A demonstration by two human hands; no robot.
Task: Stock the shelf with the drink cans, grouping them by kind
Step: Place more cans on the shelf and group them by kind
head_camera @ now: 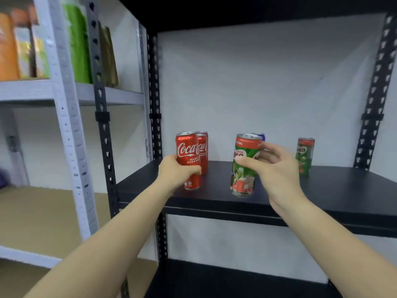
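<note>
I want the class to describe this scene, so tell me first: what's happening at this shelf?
A person is stocking a black shelf with drink cans. The left hand grips a red Coca-Cola can in front of a second Coca-Cola can. The right hand holds a green Milo can near the shelf's front; another Milo can stands farther right, and a blue can peeks out behind.

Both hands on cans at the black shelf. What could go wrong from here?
1. The right hand holds the green Milo can in front of the blue can; set down there, kinds mix, since the other Milo can stands far right.
2. The left hand may knock the Coca-Cola can into the rear Coca-Cola can close behind.
</note>
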